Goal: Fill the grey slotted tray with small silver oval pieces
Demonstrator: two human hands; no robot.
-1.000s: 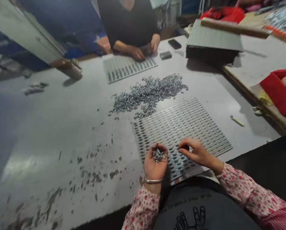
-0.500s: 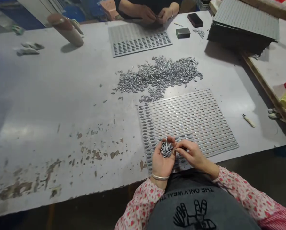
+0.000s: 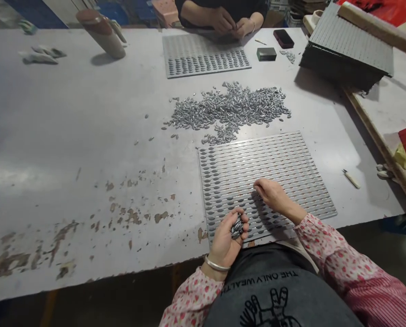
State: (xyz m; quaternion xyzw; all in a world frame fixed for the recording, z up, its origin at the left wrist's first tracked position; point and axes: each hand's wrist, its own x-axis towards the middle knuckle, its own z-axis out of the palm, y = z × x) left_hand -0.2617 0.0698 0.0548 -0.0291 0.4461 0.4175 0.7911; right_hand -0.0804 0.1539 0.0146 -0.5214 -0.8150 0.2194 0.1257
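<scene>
Several small grey leaf-shaped pieces (image 3: 237, 226) lie in my left hand (image 3: 226, 238), whose fingers curl round them above the near edge of a grooved board (image 3: 274, 159). My right hand (image 3: 271, 195) is over the middle of that board, thumb and forefinger pinched; whatever is between the fingertips is too small to make out. Rows of grey pieces sit on the board's left columns and near its front edge. Beyond the board a large loose pile of the same pieces (image 3: 230, 106) is spread on the white table (image 3: 87, 136).
Across the table, a person's hands (image 3: 235, 27) are above another partly filled board (image 3: 206, 66). A tilted bottle (image 3: 102, 36), small box (image 3: 266, 54), phone (image 3: 284, 39) and stack of boards (image 3: 346, 54) stand further back. A small knife (image 3: 351, 179) lies at right.
My right hand has moved away from the left palm, forward over the board. My left hand has curled more round its pieces and tilted. The camera view has shifted slightly.
</scene>
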